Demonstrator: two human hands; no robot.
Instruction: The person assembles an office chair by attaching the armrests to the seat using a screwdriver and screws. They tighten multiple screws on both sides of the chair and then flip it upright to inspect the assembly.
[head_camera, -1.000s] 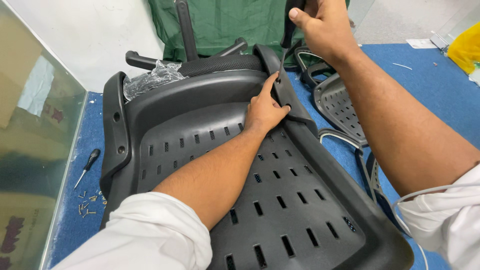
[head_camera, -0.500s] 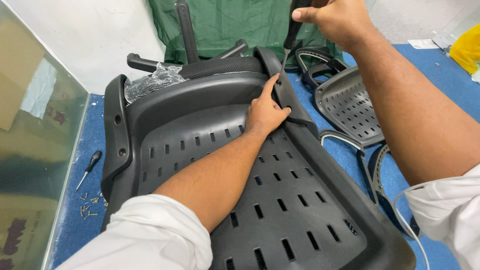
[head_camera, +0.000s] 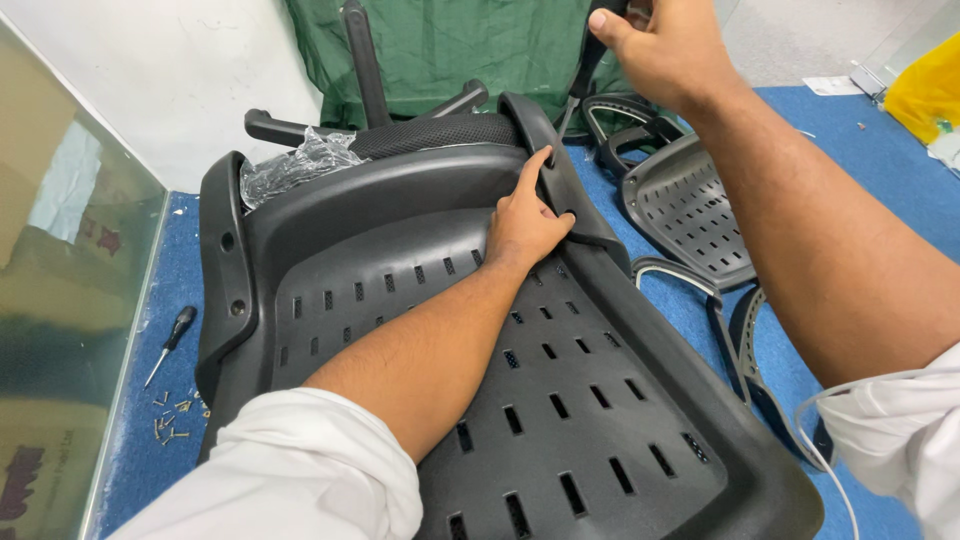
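While both white sleeves fill the near edge, a black slotted shell (head_camera: 560, 400) lies across the blue carpet (head_camera: 880, 170), stretching from the near right to the far left. At the near left, loose screws (head_camera: 170, 418) and a screwdriver (head_camera: 170, 340) lie on the carpet beside a glass panel (head_camera: 60, 330). Farther in, the left hand (head_camera: 525, 225) rests open on the shell's right rim, forefinger pointing up along it, gripping nothing. Right of it lies a smaller grey slotted part (head_camera: 690, 215). Crumpled clear plastic (head_camera: 295, 165) sits at the shell's far left edge. Farthest, the right hand (head_camera: 660, 50) is closed around a dark handle (head_camera: 590, 60), in front of green cloth (head_camera: 450, 45).
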